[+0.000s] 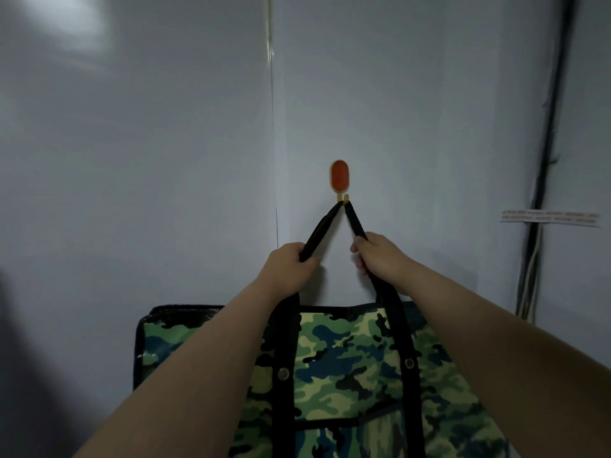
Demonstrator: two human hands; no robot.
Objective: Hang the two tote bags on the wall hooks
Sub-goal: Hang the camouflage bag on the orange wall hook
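Note:
A green camouflage tote bag [357, 365] with black trim hangs flat against the grey wall. Its black strap [330, 216] runs up in a narrow peak and sits over the small prong of an orange, popsicle-shaped wall hook [339, 176]. My left hand [291, 266] is closed around the left run of the strap, a little below the hook. My right hand [380, 256] grips the right run at about the same height. Only one bag and one hook are in view.
The wall [132, 160] has a vertical panel seam [273, 127] just left of the hook. Dark cables [545, 160] run down the wall at the right, with a strip of printed tape [550, 218] across them.

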